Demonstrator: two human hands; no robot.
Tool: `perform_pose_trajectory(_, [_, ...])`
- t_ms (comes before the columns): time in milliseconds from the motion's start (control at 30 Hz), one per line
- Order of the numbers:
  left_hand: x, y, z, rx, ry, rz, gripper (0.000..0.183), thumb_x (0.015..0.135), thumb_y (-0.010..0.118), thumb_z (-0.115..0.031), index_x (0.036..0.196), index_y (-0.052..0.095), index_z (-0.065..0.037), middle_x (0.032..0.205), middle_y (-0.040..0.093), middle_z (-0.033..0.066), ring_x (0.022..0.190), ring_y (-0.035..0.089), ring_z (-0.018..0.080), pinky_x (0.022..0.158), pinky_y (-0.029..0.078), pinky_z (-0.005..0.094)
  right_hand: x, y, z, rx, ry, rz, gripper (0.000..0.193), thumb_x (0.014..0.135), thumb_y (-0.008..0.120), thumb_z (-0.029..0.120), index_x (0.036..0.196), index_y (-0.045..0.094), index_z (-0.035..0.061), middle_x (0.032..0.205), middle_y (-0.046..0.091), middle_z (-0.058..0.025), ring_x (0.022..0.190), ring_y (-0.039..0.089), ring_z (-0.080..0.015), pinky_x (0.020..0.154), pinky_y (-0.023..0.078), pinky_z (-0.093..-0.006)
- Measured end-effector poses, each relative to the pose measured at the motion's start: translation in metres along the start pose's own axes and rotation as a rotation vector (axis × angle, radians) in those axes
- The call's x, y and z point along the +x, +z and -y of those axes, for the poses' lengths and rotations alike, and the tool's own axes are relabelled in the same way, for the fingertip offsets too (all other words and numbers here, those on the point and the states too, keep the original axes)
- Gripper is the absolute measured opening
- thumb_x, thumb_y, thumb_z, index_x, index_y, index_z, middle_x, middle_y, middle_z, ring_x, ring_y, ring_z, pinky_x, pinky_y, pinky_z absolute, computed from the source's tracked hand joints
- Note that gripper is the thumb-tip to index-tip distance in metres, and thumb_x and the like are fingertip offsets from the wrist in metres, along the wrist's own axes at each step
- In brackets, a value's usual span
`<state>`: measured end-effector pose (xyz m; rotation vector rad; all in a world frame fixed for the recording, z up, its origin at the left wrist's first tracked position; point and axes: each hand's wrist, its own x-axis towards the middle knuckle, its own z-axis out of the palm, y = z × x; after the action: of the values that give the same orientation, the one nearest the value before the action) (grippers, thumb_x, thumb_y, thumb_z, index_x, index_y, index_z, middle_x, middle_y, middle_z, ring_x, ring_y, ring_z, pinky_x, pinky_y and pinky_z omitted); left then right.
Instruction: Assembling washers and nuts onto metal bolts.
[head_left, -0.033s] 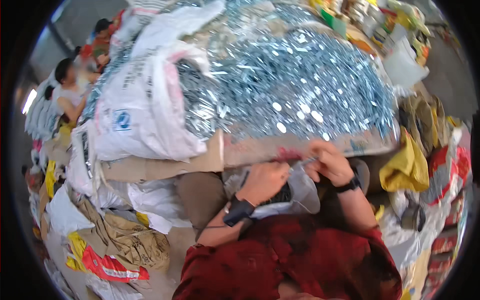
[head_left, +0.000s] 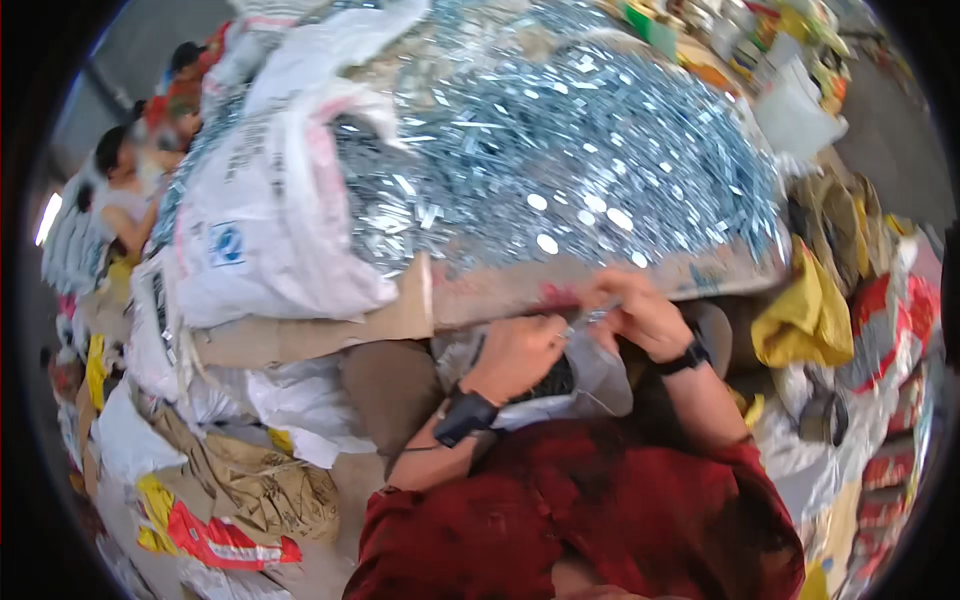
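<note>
My left hand [head_left: 515,358], with a black band on its wrist, is closed in front of my body; what its fingers hold, if anything, is too small and blurred to name. Just right of it my right hand [head_left: 645,318] pinches a small shiny metal strip [head_left: 597,315] between thumb and fingers. Below both hands, in my lap, a white plastic bag [head_left: 605,372] hangs with dark strips inside. Beyond them a large heap of shiny bluish metal strips [head_left: 560,160] covers the work surface.
A big white woven sack [head_left: 250,225] spills strips at the left of the heap. Cardboard [head_left: 300,338] edges the surface before me. A yellow sack [head_left: 805,315] and a roll of tape [head_left: 823,418] lie at right, crumpled brown sacks [head_left: 260,485] at left. People [head_left: 125,190] sit far left.
The whole view has shifted slightly, so the heap and sack sit a little further left. My hands stay close together, with the shiny strip showing more plainly at my right fingertips.
</note>
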<state>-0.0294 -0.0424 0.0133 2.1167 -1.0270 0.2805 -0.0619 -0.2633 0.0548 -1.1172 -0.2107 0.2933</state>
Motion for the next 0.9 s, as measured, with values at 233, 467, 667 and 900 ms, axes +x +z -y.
perform_pose_trajectory(233, [-0.006, -0.002, 0.011, -0.745, -0.503, 0.065, 0.011, 0.092, 0.067, -0.014, 0.089, 0.062, -0.005, 0.061, 0.052, -0.0002, 0.054, 0.050, 0.0044, 0.047, 0.036, 0.0235, 0.020, -0.054, 0.016, -0.201, -0.259, -0.656, 0.018, 0.095, 0.060, 0.018, 0.096, 0.063, 0.0002, 0.073, 0.063, -0.0044, 0.059, 0.061, -0.0120, 0.051, 0.048, -0.0251])
perform_pose_trajectory(467, [0.005, 0.006, 0.002, -1.008, -0.757, 0.035, 0.009, 0.096, 0.064, -0.014, 0.092, 0.062, -0.006, 0.064, 0.049, -0.0074, 0.053, 0.043, 0.0009, 0.047, 0.033, 0.0192, 0.023, -0.116, 0.023, -0.939, -0.341, -0.876, 0.016, 0.091, 0.064, 0.018, 0.090, 0.063, 0.0015, 0.074, 0.062, -0.0054, 0.059, 0.061, -0.0145, 0.051, 0.047, -0.0315])
perform_pose_trajectory(667, [-0.004, 0.004, 0.011, -0.852, -0.631, 0.114, 0.007, 0.094, 0.065, -0.014, 0.094, 0.064, -0.007, 0.067, 0.053, -0.0069, 0.055, 0.045, 0.0003, 0.049, 0.035, 0.0186, 0.048, -0.086, 0.013, -1.998, -0.147, -0.693, 0.009, 0.084, 0.058, 0.009, 0.093, 0.056, 0.0054, 0.091, 0.057, -0.0152, 0.084, 0.063, -0.0371, 0.067, 0.051, -0.0471])
perform_pose_trajectory(900, [-0.003, 0.012, 0.014, -0.559, -0.441, 0.181, 0.016, 0.090, 0.065, -0.015, 0.093, 0.064, 0.000, 0.071, 0.055, 0.0031, 0.063, 0.048, 0.0059, 0.056, 0.041, 0.0280, 0.037, -0.075, 0.018, -1.673, -0.341, -0.729, 0.007, 0.086, 0.063, 0.007, 0.088, 0.057, 0.0038, 0.085, 0.059, -0.0121, 0.067, 0.063, -0.0291, 0.058, 0.049, -0.0397])
